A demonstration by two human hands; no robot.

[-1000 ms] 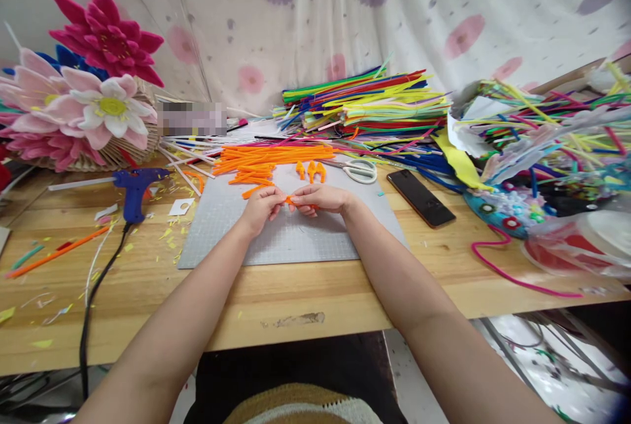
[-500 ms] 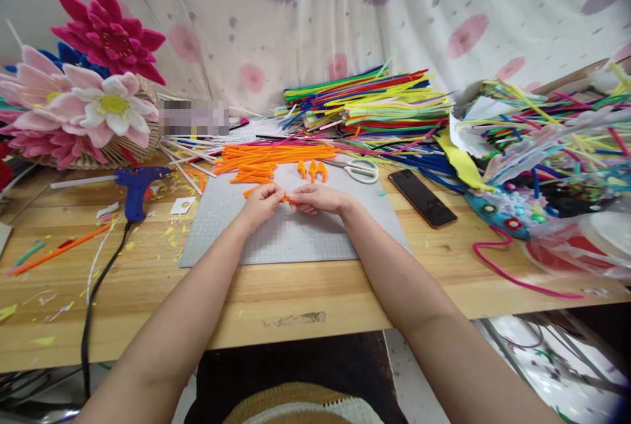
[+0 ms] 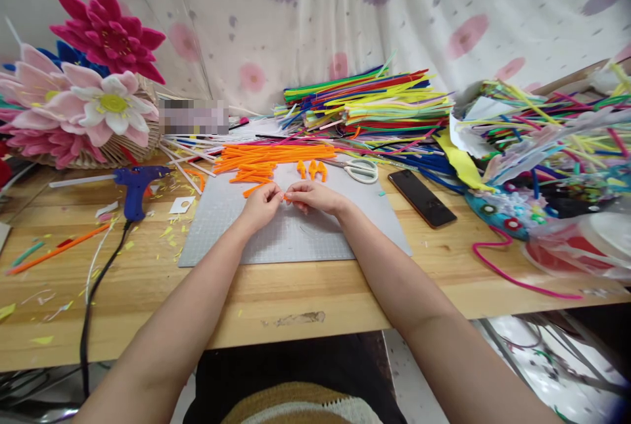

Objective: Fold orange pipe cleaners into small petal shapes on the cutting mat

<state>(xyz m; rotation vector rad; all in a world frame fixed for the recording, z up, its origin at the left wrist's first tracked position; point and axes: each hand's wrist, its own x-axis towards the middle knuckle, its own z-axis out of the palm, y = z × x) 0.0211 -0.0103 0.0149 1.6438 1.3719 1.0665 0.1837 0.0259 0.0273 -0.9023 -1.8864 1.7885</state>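
Observation:
Over the grey cutting mat (image 3: 296,243), my left hand (image 3: 261,206) and my right hand (image 3: 313,196) meet fingertip to fingertip. Both pinch a small orange pipe cleaner piece (image 3: 284,197), mostly hidden by the fingers. Behind my left hand lies a pile of orange pipe cleaners (image 3: 261,160), and one orange piece sticks out beside its knuckles. Several small bent orange pieces (image 3: 312,169) rest on the mat just beyond my right hand. White-handled scissors (image 3: 362,170) lie at the mat's back right.
A blue glue gun (image 3: 135,194) with a black cord lies left, near felt flowers (image 3: 111,105). To the right are a black phone (image 3: 422,198), a pink pipe cleaner (image 3: 503,268) and a plastic-wrapped tub (image 3: 582,243). Bundled coloured pipe cleaners (image 3: 374,102) fill the back.
Less of the orange piece shows between my fingertips. My right hand has shifted slightly left and up, and its fingers have closed in nearer to my left fingertips.

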